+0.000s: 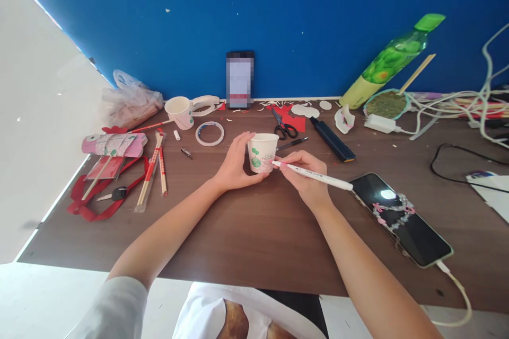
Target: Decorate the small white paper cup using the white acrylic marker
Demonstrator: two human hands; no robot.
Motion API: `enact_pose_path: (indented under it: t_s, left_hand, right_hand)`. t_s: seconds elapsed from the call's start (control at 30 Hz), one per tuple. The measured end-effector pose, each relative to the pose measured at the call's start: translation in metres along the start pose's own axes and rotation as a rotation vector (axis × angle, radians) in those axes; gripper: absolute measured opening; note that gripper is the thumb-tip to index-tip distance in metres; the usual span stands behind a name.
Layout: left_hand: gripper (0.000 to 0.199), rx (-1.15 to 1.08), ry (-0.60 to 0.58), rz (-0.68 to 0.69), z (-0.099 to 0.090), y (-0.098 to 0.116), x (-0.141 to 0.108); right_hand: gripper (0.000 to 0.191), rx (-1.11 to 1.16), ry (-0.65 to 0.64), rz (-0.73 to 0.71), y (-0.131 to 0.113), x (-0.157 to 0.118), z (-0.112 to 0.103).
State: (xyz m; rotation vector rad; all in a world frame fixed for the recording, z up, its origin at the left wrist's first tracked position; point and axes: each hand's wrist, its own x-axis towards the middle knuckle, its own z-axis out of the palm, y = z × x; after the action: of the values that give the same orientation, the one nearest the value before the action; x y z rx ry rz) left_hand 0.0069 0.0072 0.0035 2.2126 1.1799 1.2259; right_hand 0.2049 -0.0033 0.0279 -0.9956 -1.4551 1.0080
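A white paper cup with green leaf and pink prints stands upright on the brown table. My left hand is closed around its left side, thumb along the bottom front. In my right hand is a white marker pen, gripped like a writing tool. The marker's pink tip end meets the cup's lower right side; whether it touches the surface I cannot tell. Just behind the cup lie a black pen and black-handled scissors.
Left are another paper cup, a tape roll, wrapped chopsticks, a key and a pink paper fish. A phone leans on the blue partition. Right are a box cutter, a green bottle and a charging phone.
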Motion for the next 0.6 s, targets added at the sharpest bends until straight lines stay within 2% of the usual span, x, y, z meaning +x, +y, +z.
enact_pose_path:
  t_s: [0.2, 0.33, 0.5, 0.6]
  left_hand:
    - [0.091, 0.001, 0.002, 0.010, -0.0005, 0.0008, 0.0002]
    - [0.091, 0.002, -0.001, 0.016, -0.0011, 0.0004, 0.0003]
    - [0.092, 0.007, -0.011, 0.003, -0.0012, 0.0005, 0.0003]
    - [0.091, 0.007, -0.007, 0.006, -0.0009, 0.0004, 0.0003]
  right_hand:
    - [0.011, -0.059, 0.005, -0.001, -0.0001, -0.0011, 0.0029]
    - [0.009, -0.005, -0.008, 0.005, -0.0003, 0.0003, 0.0020]
    - [0.011, 0.005, 0.060, 0.044, -0.0011, 0.0026, 0.0001]
    - [0.010, -0.022, 0.050, 0.040, -0.0005, 0.0025, 0.0001]
